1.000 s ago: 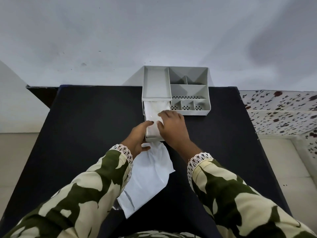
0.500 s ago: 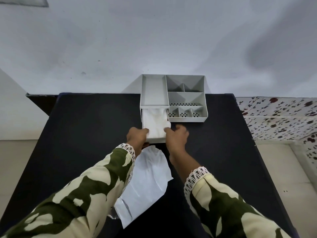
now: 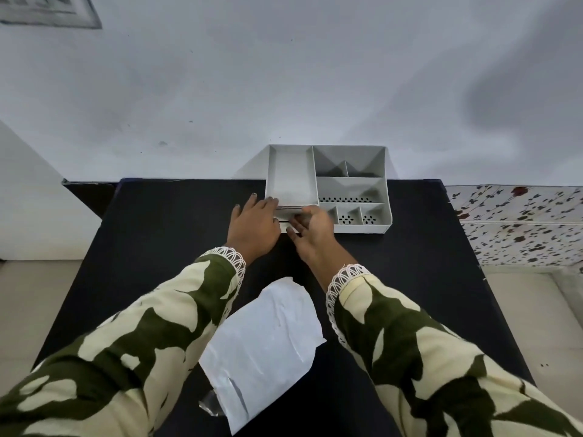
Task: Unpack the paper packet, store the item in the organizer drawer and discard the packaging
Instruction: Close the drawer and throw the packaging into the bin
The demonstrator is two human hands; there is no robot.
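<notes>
- Grey plastic desk organizer, rectangular, with open top compartments, some with perforated floors; it stands at the far edge of the black table.
- Organizer drawer: nearly shut under the organizer's left compartment, only its front edge showing; contents hidden.
- Left hand: flat, fingers spread against the drawer front.
- Right hand: loosely curled at the drawer front; grip unclear.
- White crumpled paper packet: flat, on the table nearer the person than the organizer, long axis pointing towards it.
</notes>
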